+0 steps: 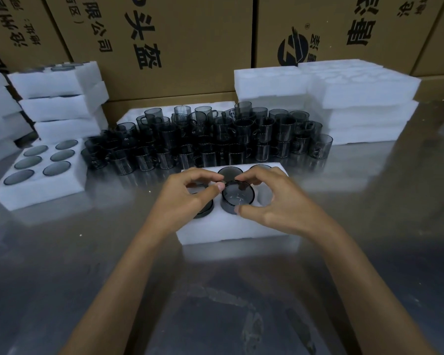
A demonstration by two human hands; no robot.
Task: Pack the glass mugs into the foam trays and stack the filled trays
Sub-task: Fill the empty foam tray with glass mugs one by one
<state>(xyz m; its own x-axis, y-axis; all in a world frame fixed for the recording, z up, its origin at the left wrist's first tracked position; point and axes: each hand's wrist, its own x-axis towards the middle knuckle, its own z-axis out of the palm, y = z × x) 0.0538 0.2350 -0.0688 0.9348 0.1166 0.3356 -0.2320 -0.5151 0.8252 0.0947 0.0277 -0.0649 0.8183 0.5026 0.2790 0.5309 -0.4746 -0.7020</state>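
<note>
Both hands on one glass mug [237, 197], seating it in the front-row middle pocket of the foam tray [231, 231] on the worktop [113, 265]. Left hand [187, 198] and right hand [272, 201] pinch its rim. Right front pocket open. Filled trays [59, 98] stacked left (one more beside them); many loose mugs [208, 139] remain.

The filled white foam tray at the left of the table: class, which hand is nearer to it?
Left. The left hand lies just right of that filled white foam tray; the right hand lies farther right.
</note>
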